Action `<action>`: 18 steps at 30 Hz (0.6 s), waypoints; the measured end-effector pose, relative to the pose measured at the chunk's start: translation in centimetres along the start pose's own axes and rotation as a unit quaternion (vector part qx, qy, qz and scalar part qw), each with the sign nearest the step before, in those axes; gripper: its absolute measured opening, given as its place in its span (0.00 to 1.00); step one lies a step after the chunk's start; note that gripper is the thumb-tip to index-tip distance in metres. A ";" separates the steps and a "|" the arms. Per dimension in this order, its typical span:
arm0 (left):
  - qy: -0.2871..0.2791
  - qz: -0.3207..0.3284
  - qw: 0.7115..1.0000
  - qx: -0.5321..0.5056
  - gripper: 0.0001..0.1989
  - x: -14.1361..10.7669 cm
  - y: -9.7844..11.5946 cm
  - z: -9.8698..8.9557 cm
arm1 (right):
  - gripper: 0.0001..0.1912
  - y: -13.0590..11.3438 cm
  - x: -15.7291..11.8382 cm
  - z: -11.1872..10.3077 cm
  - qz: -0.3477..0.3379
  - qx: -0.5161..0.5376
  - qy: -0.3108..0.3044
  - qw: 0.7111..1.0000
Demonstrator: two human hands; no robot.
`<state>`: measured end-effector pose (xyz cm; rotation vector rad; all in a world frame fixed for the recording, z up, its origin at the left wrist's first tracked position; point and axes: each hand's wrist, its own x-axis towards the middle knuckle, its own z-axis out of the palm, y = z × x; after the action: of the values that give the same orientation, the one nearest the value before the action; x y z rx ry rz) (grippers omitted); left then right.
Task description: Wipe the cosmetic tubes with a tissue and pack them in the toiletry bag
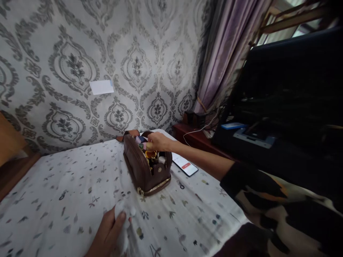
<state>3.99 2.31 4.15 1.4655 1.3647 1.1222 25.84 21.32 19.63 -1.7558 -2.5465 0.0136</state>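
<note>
A brown makeup bag with a gold zip stands unzipped on the patterned white sheet, packed with several small items of mixed colours. My right hand reaches to the bag's opening from the right, its fingers bent and closed among the contents; what they grip, if anything, I cannot make out. In front of the bag, low in view, my left hand is closed around a white, soft-looking wad, blurred at its edges. Just right of the bag, partly under my right forearm, lies a phone with its screen lit.
Grey patterned wallpaper with a white paper slip on it rises behind the bed. At right stand a dark red wooden surface with cables and a big black panel. A purple curtain hangs in the corner.
</note>
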 end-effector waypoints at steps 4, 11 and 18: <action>0.004 0.008 1.000 0.012 0.31 0.0 0.3 0.0 | 0.16 -0.2 0.3 0.2 -0.007 -0.015 -0.010 1.000; 0.001 -0.003 1.000 0.022 0.34 -0.1 0.2 0.0 | 0.15 -0.2 0.2 0.2 -0.016 -0.018 -0.014 1.000; 0.006 -0.012 0.999 0.030 0.33 0.1 -0.4 -0.1 | 0.13 0.2 0.3 0.1 -0.026 0.000 -0.013 1.000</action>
<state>3.83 2.42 3.83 1.4836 1.4320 1.0846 25.90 21.66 19.50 -1.6988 -2.6097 0.0327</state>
